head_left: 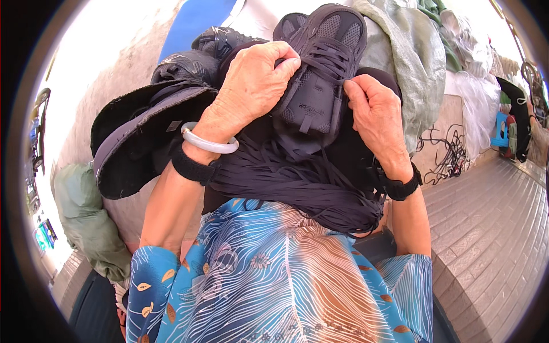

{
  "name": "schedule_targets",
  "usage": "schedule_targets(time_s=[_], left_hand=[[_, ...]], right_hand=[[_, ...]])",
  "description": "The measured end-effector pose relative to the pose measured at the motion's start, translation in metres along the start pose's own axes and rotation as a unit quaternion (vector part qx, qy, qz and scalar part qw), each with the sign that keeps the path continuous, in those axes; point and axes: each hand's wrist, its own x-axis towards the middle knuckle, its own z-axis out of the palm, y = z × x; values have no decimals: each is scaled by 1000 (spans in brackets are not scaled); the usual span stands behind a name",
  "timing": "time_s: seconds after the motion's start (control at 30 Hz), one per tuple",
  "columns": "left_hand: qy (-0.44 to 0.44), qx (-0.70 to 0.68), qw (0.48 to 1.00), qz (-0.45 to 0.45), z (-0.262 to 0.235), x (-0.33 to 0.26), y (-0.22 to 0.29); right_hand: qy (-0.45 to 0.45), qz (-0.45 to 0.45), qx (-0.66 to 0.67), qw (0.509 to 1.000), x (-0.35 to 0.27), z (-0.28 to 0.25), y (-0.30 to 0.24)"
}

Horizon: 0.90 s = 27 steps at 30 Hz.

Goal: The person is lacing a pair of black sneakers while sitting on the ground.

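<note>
The black shoe [343,28] sits between the left hand [254,80] and right hand [376,111], both apparently pinching its lace [327,62]; best draw each side evenly, keeping it flat and the tongue [309,98] centred

The sneaker [311,94] has a matt upper with rough mesh panels; its laces [327,62] and the near lace bundle [286,182] look like matt woven cloth. The bangle [213,147] at left is smooth and glossy. The far-right sack [420,68] is crinkled woven plastic.
</note>
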Motion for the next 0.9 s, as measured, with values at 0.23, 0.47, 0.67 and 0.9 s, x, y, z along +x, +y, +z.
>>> schedule_targets(time_s=[0.23, 0.47, 0.67, 0.9], left_hand=[[46, -43, 998, -11, 6, -3, -5], [122, 188, 960, 167, 18, -29, 15], [117, 266, 944, 159, 25, -27, 6], [96, 137, 969, 179, 26, -24, 3]], right_hand=[[73, -91, -116, 986, -29, -9, -22], [55, -104, -243, 963, -32, 4, -29], [62, -162, -210, 962, -20, 17, -7], [101, -157, -54, 981, -25, 9, -5]])
